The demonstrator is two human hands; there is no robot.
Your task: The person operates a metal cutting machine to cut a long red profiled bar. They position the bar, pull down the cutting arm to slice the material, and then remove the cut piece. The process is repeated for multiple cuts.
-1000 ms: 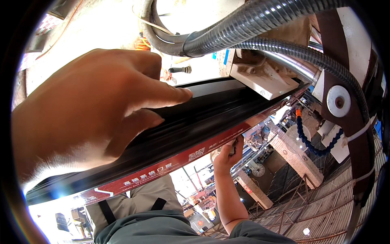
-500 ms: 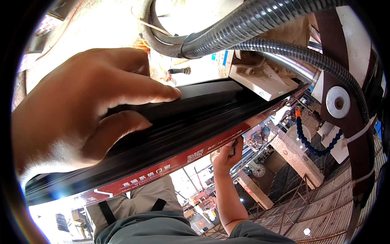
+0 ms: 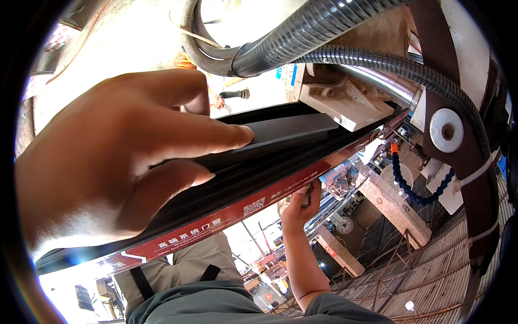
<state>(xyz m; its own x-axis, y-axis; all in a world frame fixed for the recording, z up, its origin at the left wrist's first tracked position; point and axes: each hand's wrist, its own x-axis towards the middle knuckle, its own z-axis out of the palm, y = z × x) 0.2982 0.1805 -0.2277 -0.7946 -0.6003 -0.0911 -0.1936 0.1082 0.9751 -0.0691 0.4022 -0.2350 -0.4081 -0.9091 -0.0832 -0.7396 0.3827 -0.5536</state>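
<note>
A long dark window-frame profile (image 3: pixel 280 153) with a printed red film (image 3: pixel 226 221) on its near side runs slantwise across the view. On it lies a flat grey strip (image 3: pixel 294 129), its far end close to a white machine block (image 3: pixel 348 105). My left hand (image 3: pixel 124 146) reaches over the profile from the left. Its index fingertip presses on the strip, the thumb is on the near side, and the other fingers curl behind. Below the profile's near edge, my right hand (image 3: pixel 299 210) is closed around a small piece, mostly hidden, that I cannot make out.
Ribbed grey hoses (image 3: pixel 302 35) arch over the machine at the top. At the right are a dark bracket with a round washer (image 3: pixel 447 132) and a blue segmented coolant hose (image 3: pixel 407 189) with an orange end. A black-handled tool (image 3: pixel 234 94) lies beyond the profile.
My left hand has slid a little to the right along the profile, and the grey strip has shifted the same way, its end nearer the block. My right hand stays almost still.
</note>
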